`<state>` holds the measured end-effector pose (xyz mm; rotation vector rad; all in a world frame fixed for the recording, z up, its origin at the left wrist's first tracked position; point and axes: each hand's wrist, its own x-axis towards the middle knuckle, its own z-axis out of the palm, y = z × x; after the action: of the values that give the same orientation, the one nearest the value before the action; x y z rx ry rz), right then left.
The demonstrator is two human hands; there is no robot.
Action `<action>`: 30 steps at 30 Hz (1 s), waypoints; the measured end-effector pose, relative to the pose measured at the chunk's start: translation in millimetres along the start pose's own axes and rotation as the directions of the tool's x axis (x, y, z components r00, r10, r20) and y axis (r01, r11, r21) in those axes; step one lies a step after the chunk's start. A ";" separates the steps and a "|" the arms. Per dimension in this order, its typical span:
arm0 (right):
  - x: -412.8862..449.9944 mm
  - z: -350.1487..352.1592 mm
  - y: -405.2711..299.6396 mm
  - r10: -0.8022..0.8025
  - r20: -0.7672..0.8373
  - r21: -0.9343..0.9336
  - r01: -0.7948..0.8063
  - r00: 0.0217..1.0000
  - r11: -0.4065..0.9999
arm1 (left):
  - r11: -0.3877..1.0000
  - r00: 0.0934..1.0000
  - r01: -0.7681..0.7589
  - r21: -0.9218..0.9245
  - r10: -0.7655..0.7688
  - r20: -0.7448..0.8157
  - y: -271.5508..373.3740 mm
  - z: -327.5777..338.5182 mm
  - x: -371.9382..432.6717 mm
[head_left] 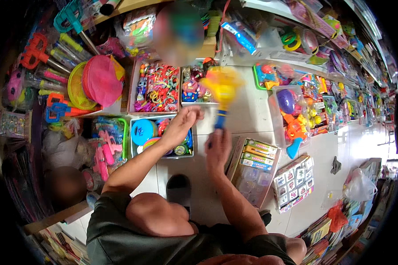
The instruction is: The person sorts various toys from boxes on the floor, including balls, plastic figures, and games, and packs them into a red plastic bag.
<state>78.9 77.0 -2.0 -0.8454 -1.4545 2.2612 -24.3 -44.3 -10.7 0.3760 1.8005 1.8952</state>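
Note:
My right hand (218,147) grips the dark blue handle (221,118) of a plastic toy. The toy's yellow head (224,84) points away from me and is blurred. My left hand (188,118) hovers beside it with its fingers partly curled; nothing shows in them, though their inner side is hidden. Under my left forearm, an open box (131,150) holds a blue round container (144,132) and other toys. Beyond it stands a box (131,94) of small colourful trinkets (164,87). To its right, the toy's head partly covers a box (199,103) of figures.
Pink and yellow mesh toys (102,79) stand at left beside a green-rimmed basket (125,135). On the tiled floor at right lie a carton (233,159) of small boxes, a boxed block set (293,184) and a clear bin (274,116). Packed shelves (285,54) line the back.

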 end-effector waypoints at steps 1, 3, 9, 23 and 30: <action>9.5 -2.9 -18.6 -0.134 -0.064 0.098 0.139 0.989 0.985 | 1.000 1.000 -0.002 -0.002 0.002 0.009 0.7 -2.2 -2.6; 51.6 -33.4 -40.9 -0.110 -0.194 0.077 0.127 0.975 0.989 | 0.994 0.996 0.092 -0.067 -0.091 0.020 7.2 1.3 -7.2; 117.7 -69.2 -119.5 -0.271 -0.205 0.039 0.285 0.941 0.958 | 0.987 0.991 0.054 0.152 -0.073 0.116 15.6 7.6 20.3; 222.5 -64.6 -193.0 -0.201 0.357 0.148 0.157 0.912 0.976 | 0.460 0.982 0.191 -0.867 -0.090 0.169 92.1 94.2 258.0; 181.7 -83.1 -153.9 -0.160 0.223 0.408 0.057 0.962 0.911 | 0.692 0.986 0.158 -0.704 -0.079 0.145 92.9 17.8 250.3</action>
<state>-16.2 303.3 56.0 -0.3517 -1.0362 2.5197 -240.2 102.2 48.7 0.0622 0.8604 2.2455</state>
